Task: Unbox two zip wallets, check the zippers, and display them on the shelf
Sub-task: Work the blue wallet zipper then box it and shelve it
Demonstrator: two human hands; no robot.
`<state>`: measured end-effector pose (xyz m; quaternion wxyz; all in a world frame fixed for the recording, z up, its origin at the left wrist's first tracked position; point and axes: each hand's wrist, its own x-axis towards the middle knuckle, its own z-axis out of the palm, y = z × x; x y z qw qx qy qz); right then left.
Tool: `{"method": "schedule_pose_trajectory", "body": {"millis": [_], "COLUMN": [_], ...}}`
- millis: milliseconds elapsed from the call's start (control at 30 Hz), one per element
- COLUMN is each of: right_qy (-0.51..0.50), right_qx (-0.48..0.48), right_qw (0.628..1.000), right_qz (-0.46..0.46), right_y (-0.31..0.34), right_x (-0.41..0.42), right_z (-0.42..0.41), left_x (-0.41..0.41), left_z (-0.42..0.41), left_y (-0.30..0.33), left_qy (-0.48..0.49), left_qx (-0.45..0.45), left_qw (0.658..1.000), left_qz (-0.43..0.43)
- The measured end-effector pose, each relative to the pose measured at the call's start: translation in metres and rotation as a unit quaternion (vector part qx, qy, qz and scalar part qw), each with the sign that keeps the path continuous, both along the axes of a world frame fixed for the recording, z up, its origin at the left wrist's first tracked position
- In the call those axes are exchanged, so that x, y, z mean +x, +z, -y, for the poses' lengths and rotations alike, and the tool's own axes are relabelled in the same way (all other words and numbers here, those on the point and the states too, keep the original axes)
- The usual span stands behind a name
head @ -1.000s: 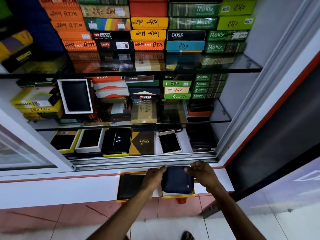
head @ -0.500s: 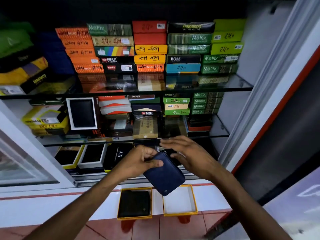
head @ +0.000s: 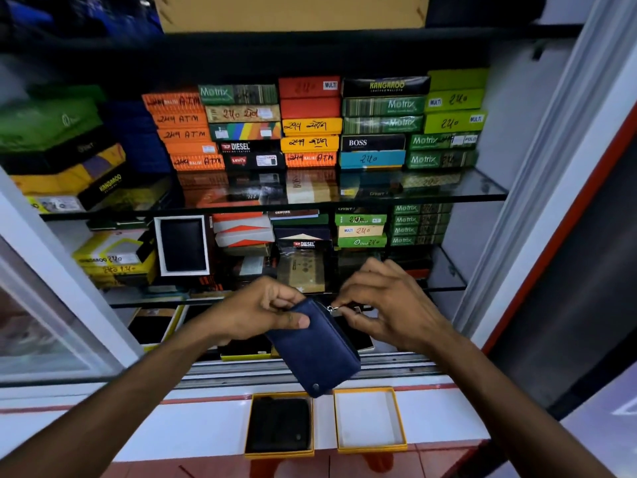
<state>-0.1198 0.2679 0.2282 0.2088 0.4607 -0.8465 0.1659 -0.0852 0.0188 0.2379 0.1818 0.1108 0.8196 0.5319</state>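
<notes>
Matt navy leather-look wallet, shiny metal zipper pull, glossy glass shelf

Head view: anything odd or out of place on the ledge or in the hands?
Nothing stands out. The left hand holds the navy wallet tilted while the right hand pinches its zipper pull. On the ledge the black wallet sits in its box beside the empty box.

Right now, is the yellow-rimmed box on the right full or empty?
Empty. The right box shows only its bare white lining, while the left box beside it holds a black wallet.
</notes>
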Motion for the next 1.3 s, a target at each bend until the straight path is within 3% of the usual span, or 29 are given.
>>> {"method": "schedule_pose_trajectory", "body": {"millis": [100,267,433,600,800,1100,1300], "right_qy": [-0.025,-0.086,-0.149,-0.209,-0.209,-0.230,-0.241], "right_qx": [-0.037,-0.194,-0.305,-0.311,-0.274,-0.250,-0.216], "right_qw": [0.999,0.975,0.938,0.924,0.938,0.940,0.945], "right_qz": [-0.027,-0.066,-0.064,-0.074,-0.044,-0.019,-0.043], "right_y": [0.010,0.024,0.023,0.014,-0.008,-0.010,0.004], "right_x": [0.010,0.036,0.056,0.067,0.074,0.068,0.055], "right_z": [-0.009,-0.003,0.022,0.041,0.067,0.058,0.036], "left_x": [0.002,0.005,0.010,0.014,0.009,0.013,0.016], "left_z": [0.022,0.036,0.015,-0.011,-0.036,-0.039,-0.027], "left_y": [0.009,0.001,-0.006,0.003,0.003,0.000,-0.013], "left_qy": [0.044,0.108,0.198,0.280,0.336,0.344,0.328], "left_qx": [0.082,0.225,0.382,0.464,0.544,0.587,0.521], "left_qw": [0.995,0.964,0.885,0.810,0.731,0.702,0.769], "left_qz": [0.028,0.091,0.177,0.224,0.239,0.210,0.171]}}
